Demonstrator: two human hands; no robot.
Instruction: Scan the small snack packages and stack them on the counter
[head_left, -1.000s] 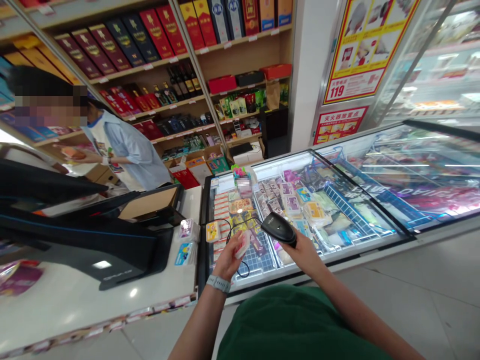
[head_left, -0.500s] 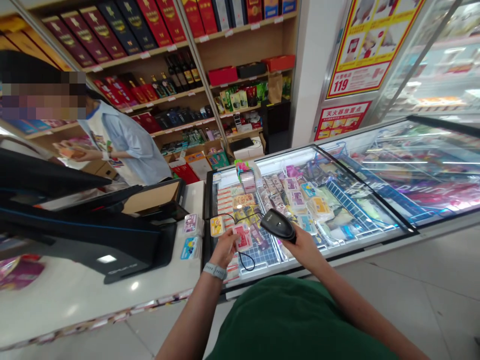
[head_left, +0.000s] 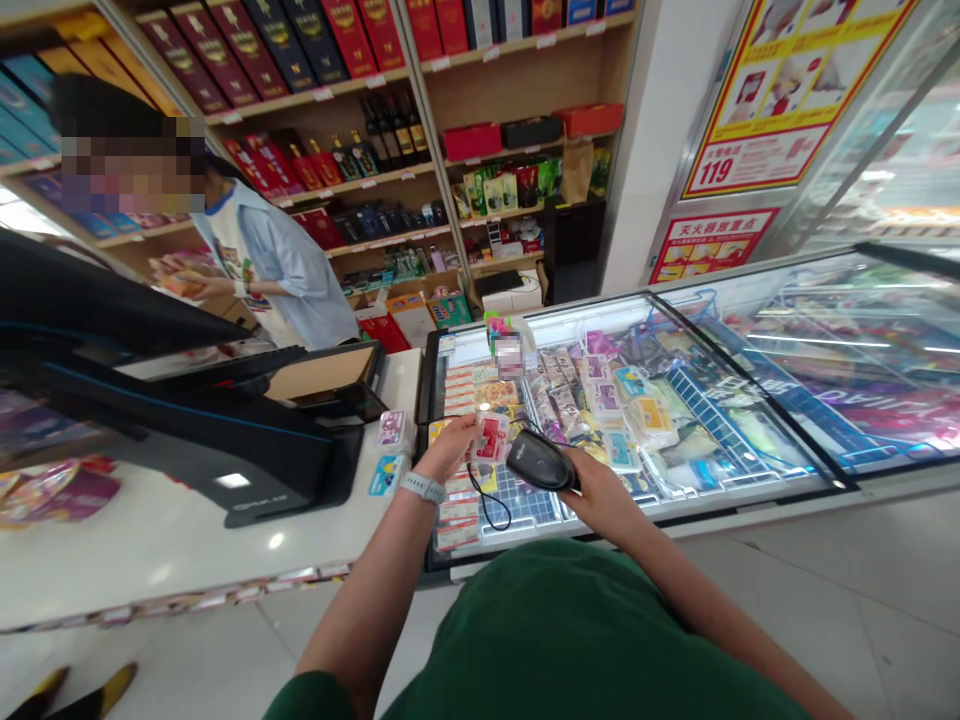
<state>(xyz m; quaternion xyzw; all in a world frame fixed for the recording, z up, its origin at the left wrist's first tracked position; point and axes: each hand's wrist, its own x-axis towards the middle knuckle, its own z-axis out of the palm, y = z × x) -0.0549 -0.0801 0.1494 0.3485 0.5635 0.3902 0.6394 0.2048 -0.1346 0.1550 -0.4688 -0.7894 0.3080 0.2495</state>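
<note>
Far L: black angular plastic POS terminal (head_left: 255, 475) on glossy white counter (head_left: 300, 560); behind it, co-worker in lt-blue shirt (head_left: 289, 275), both hands at a small orange item (head_left: 184, 284). R end of counter: purple-and-white flat pack (head_left: 391, 430) w/ blue-and-yellow flat pack (head_left: 386, 476) just beside it. Centre: L hand (head_left: 448, 450), narrow grip, pinches red-and-clear flat plastic pack (head_left: 491, 438) by its L edge, above freezer glass. Just R: black rounded handheld scanner (head_left: 538, 460), nose nr pack; contact unclear. R hand (head_left: 596, 495) closed round scanner's rear. Beneath, extending R: white-rimmed glass-topped chest freezer (head_left: 892, 480) w/ packaged goods.
</note>
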